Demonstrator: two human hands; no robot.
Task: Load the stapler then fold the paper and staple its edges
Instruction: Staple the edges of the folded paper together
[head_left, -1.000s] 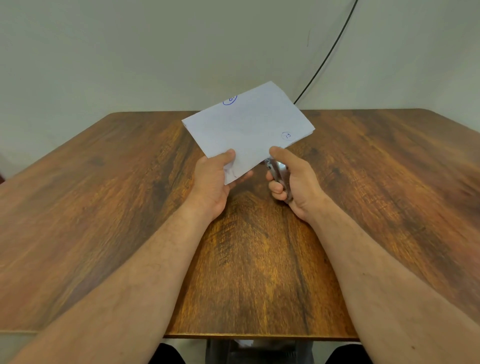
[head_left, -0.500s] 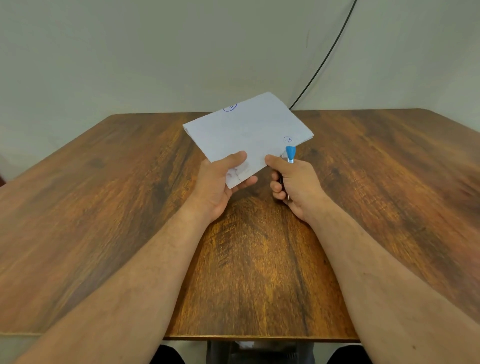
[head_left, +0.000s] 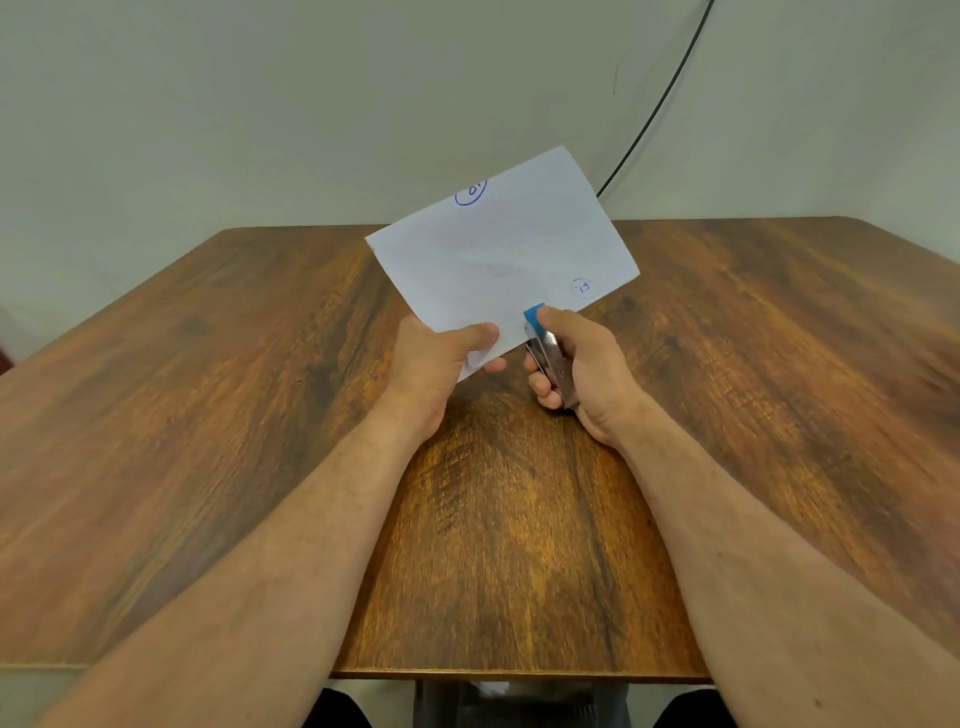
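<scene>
From the head camera, the folded white sheet of paper (head_left: 501, 260), marked with blue-ink circles, is held up above the far middle of the brown wood-grain table (head_left: 208, 415). The left hand (head_left: 441, 358) pinches its near corner, thumb on top. The right hand (head_left: 576, 364) is wrapped around a small metal stapler with a blue tip (head_left: 545, 348), and that tip sits right on the paper's near edge, just right of the left thumb. The fold looks done, and loading is presumably done too, though the staples are hidden. This looks like the stapling stage; no staples are visible in the sheet, so how many edges remain can't be told.
</scene>
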